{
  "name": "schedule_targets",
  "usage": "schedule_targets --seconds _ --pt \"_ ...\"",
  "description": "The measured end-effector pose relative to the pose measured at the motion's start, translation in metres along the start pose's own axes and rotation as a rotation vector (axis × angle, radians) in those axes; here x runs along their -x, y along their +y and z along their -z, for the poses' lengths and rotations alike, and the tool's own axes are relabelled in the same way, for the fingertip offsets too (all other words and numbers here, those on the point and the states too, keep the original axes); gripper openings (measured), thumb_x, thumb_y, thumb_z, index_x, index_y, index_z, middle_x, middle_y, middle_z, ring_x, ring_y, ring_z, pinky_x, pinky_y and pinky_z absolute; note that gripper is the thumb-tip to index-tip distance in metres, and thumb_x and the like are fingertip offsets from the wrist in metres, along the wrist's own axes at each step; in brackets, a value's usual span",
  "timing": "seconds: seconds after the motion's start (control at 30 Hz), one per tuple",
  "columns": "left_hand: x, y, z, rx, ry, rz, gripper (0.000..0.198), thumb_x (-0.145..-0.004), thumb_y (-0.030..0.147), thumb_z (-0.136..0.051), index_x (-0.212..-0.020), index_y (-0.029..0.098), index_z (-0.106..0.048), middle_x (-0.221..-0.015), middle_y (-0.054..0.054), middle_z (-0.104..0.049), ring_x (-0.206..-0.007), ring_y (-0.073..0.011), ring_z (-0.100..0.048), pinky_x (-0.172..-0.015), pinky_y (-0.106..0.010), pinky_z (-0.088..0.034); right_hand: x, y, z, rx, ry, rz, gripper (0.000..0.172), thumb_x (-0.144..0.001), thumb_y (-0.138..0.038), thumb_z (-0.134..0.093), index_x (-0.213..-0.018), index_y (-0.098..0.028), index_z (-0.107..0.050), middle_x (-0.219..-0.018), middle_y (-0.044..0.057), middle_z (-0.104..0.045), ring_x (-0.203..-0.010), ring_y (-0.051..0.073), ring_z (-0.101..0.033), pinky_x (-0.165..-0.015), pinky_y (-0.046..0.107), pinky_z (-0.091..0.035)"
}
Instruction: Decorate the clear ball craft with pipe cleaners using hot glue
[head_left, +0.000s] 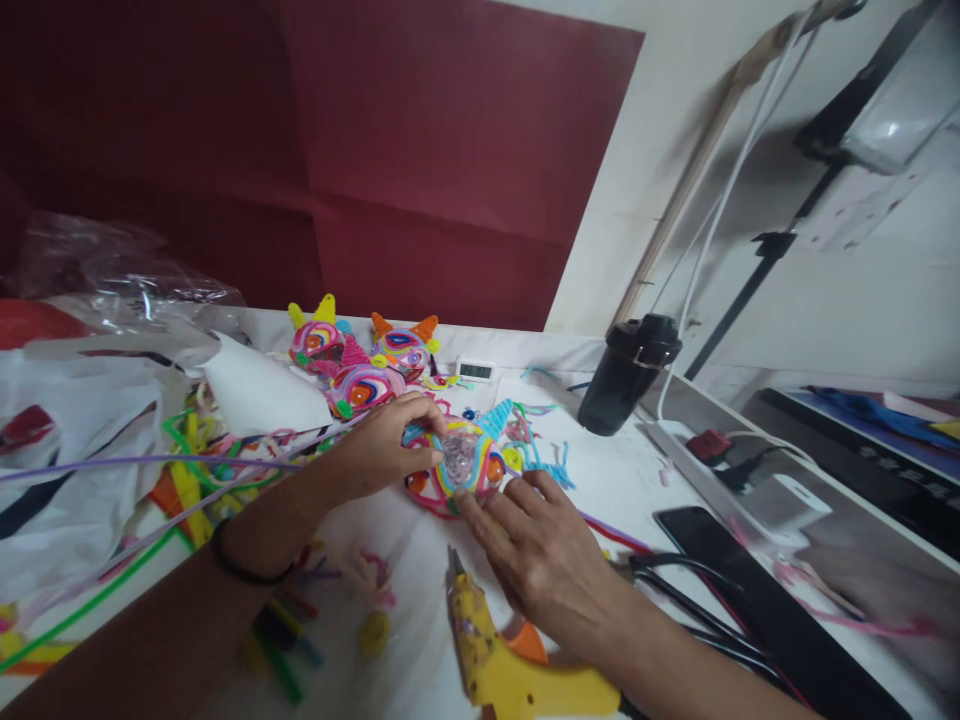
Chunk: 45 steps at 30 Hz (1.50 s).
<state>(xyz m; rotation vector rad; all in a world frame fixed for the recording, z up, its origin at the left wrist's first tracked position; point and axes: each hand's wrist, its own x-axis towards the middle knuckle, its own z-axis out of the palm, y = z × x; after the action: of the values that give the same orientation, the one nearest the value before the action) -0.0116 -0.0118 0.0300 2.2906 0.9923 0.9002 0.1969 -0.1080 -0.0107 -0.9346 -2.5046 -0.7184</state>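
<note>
A colourful pipe-cleaner animal head (459, 455) lies on the white table before me. It has an orange eye on each side, a clear shiny patch in the middle and a light blue horn. My left hand (394, 440) grips its upper left edge, thumb on the front and fingers curled over the top. With bent fingers, my right hand (536, 535) holds the lower right rim, its index fingertip pressed near the bottom. The undersides of both hands are hidden. A yellow glue gun (487, 650) lies just below my right hand.
Behind stand more decorated heads (401, 350) and a small digital display (475, 371). A black tumbler (628, 372) and a phone (694, 530) are on the right, with black cables (697, 580). Pipe cleaners (187, 460), plastic bags and scraps crowd the left.
</note>
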Motion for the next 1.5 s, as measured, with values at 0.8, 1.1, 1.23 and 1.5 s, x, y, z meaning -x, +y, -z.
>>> schedule_targets --seconds 0.8,1.1,1.23,1.5 --pt "0.0019 -0.0025 -0.0062 0.166 0.03 0.088 0.021 -0.061 0.022 -0.061 -0.081 0.019 -0.06 -0.087 -0.001 -0.061 -0.088 -0.019 -0.058 -0.087 -0.033 -0.049 -0.0004 -0.002 -0.0034 0.014 0.029 0.01 0.035 -0.087 -0.006 -0.052 -0.122 -0.007 -0.057 -0.085 0.007 -0.064 -0.078 0.024 -0.05 -0.075 0.04 -0.032" --pt "0.0014 -0.0085 -0.0058 0.242 0.028 0.078 0.02 -0.062 0.02 -0.064 -0.08 0.018 -0.058 -0.084 -0.001 -0.061 -0.081 -0.016 -0.059 -0.076 -0.028 -0.05 0.0008 -0.0028 -0.0078 0.015 0.038 0.008 0.04 -0.085 -0.009 -0.057 -0.125 -0.008 -0.055 -0.085 0.006 -0.064 -0.08 0.024 -0.05 -0.081 0.041 -0.032" --pt "0.0017 -0.0075 -0.0067 0.238 0.032 0.069 0.018 -0.063 0.019 -0.062 -0.08 0.018 -0.057 -0.082 -0.001 -0.061 -0.081 -0.0158 -0.059 -0.074 -0.027 -0.05 0.0006 -0.0033 -0.0072 0.023 0.061 0.003 0.038 -0.085 -0.009 -0.056 -0.123 -0.009 -0.056 -0.082 0.005 -0.063 -0.075 0.023 -0.049 -0.079 0.04 -0.032" --pt "0.0008 -0.0058 -0.0081 0.21 0.041 0.043 0.016 -0.062 0.015 -0.06 -0.077 0.019 -0.062 -0.086 -0.001 -0.064 -0.087 -0.0177 -0.06 -0.084 -0.03 -0.049 -0.0012 -0.0029 -0.0043 -0.004 0.03 -0.001 0.037 -0.086 -0.006 -0.052 -0.122 -0.008 -0.056 -0.082 0.006 -0.063 -0.076 0.023 -0.051 -0.073 0.038 -0.032"
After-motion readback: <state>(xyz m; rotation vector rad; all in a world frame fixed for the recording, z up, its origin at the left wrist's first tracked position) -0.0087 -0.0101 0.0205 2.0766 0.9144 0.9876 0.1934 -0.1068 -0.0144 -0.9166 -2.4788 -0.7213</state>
